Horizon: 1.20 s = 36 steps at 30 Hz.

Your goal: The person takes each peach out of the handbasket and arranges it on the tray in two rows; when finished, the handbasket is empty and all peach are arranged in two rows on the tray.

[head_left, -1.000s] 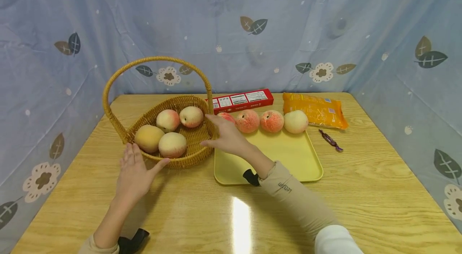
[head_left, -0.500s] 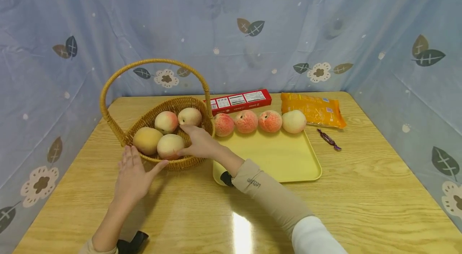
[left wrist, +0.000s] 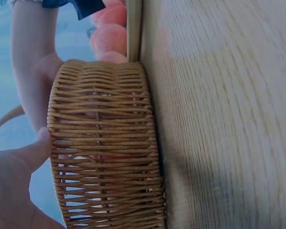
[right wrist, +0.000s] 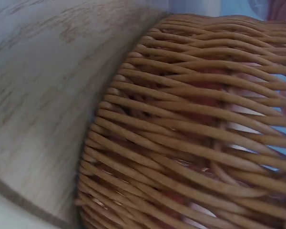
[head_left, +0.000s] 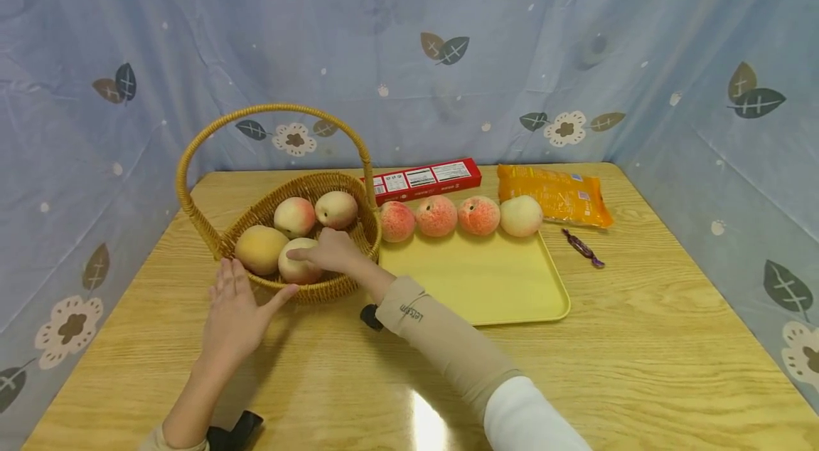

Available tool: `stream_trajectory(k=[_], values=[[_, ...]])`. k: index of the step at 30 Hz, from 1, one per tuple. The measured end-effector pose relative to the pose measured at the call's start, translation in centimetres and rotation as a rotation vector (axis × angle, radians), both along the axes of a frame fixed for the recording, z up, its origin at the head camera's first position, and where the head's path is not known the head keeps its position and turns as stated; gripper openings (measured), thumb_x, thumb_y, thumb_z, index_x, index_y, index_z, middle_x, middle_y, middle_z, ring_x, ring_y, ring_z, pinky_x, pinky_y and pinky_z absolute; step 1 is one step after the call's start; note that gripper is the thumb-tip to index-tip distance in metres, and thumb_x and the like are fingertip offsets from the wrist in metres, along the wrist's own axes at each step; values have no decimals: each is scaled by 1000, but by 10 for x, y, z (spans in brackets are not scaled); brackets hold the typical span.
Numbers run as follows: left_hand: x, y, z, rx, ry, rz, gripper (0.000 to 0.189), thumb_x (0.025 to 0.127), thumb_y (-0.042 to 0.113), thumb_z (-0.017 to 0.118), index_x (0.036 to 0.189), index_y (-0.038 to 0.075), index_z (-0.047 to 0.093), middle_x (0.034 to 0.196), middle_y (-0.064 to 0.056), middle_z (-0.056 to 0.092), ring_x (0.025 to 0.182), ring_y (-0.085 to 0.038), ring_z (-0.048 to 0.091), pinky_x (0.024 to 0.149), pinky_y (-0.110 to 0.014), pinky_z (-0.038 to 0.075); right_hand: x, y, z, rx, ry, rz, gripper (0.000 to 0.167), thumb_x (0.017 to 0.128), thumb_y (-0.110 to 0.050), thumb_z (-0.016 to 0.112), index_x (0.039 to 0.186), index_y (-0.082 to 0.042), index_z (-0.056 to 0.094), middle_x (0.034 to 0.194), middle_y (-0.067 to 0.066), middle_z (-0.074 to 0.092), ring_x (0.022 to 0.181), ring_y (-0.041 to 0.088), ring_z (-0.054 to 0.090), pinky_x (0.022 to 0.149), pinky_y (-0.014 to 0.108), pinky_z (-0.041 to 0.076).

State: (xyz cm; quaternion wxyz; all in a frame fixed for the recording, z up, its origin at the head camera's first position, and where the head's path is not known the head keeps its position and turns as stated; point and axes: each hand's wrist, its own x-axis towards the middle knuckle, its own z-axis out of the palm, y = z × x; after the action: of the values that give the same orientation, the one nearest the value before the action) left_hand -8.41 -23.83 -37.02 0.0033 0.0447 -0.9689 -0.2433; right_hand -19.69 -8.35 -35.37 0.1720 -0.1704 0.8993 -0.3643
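A wicker basket with a tall arched handle stands at the left, with several peaches inside. My left hand rests against its front left rim, fingers straight and thumb spread along the edge. In the left wrist view, the thumb touches the rim of the woven basket. Inside the basket, my right hand holds the pale front peach, the thumb side across its top and the other fingers bent down, partly hidden. Behind it lie a blushed peach and a cream peach; a yellow peach is at left.
Right of the basket is a yellow tray, with several peaches lined along its far edge. Behind stand a red box and an orange packet. A purple wrapped candy lies to the right.
My right hand has moved left and down from the basket's right rim onto the front peach. The left hand stays at the rim, and the peaches keep their places.
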Motion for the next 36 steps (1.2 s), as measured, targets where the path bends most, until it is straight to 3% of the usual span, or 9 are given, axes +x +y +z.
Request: stream_trajectory(k=[6, 10, 14, 16, 18, 20, 25, 32, 36], values=[[0, 0, 0, -1, 1, 1, 114, 93, 67, 43, 143, -19, -12, 149, -38, -20, 138, -53, -13, 111, -64, -2, -2, -2, -4, 85, -32, 28, 73, 92, -59, 55, 132, 1, 58, 133, 15, 59, 119, 29, 58, 94, 35, 50], [0, 1, 1, 1, 13, 2, 114, 93, 67, 44, 143, -19, -11, 149, -38, -19, 139, -53, -12, 111, -65, -1, -3, -1, -3, 12, -91, 1, 75, 89, -57, 61, 136, 1, 55, 138, 14, 55, 122, 28, 55, 96, 35, 48], [0, 1, 1, -6, 26, 4, 114, 92, 67, 45, 143, -20, -9, 149, -39, -17, 139, -54, -9, 111, -65, 0, -3, -2, -3, -31, -47, -22, 56, 79, -53, 75, 98, 0, 69, 90, 5, 66, 83, 18, 61, 70, 26, 50], [0, 1, 2, -4, 28, 6, 114, 92, 67, 45, 143, -20, -9, 149, -39, -17, 139, -54, -9, 111, -65, 0, -1, -3, -3, 3, 36, -12, 49, 74, -53, 80, 78, -6, 66, 69, -1, 56, 69, 14, 53, 59, 24, 45], [0, 1, 2, -1, 29, 7, 114, 92, 67, 46, 143, -21, -9, 148, -39, -17, 139, -54, -9, 111, -65, 0, 0, -3, -3, 54, 141, 2, 47, 69, -54, 83, 72, -10, 65, 61, -4, 51, 68, 13, 53, 56, 23, 42], [0, 1, 1, 1, 30, 10, 115, 92, 67, 46, 143, -21, -8, 149, -39, -16, 139, -54, -9, 111, -65, 0, 3, -3, -2, 72, 217, -10, 46, 66, -53, 85, 77, -12, 68, 63, -6, 56, 76, 15, 57, 61, 24, 45], [1, 2, 2, -1, 22, 12, 115, 92, 67, 46, 143, -21, -9, 149, -40, -16, 139, -55, -7, 112, -64, 0, 8, 1, -2, -2, 314, -85, 62, 63, -48, 88, 113, -14, 70, 97, 1, 70, 104, 27, 61, 84, 33, 49], [1, 2, 1, -5, 8, 13, 115, 92, 67, 46, 143, -20, -9, 149, -39, -16, 139, -55, -8, 112, -64, -1, 17, 21, 1, -226, 410, -86, 72, 64, -39, 91, 126, -14, 65, 110, 0, 70, 103, 22, 63, 92, 35, 47], [0, 1, 1, -10, 6, 16, 115, 92, 67, 46, 144, -19, -10, 149, -38, -17, 139, -54, -9, 112, -64, -1, 23, 36, 6, -374, 436, -53, 75, 64, -30, 92, 129, -7, 63, 116, 6, 69, 103, 18, 65, 87, 22, 49]])
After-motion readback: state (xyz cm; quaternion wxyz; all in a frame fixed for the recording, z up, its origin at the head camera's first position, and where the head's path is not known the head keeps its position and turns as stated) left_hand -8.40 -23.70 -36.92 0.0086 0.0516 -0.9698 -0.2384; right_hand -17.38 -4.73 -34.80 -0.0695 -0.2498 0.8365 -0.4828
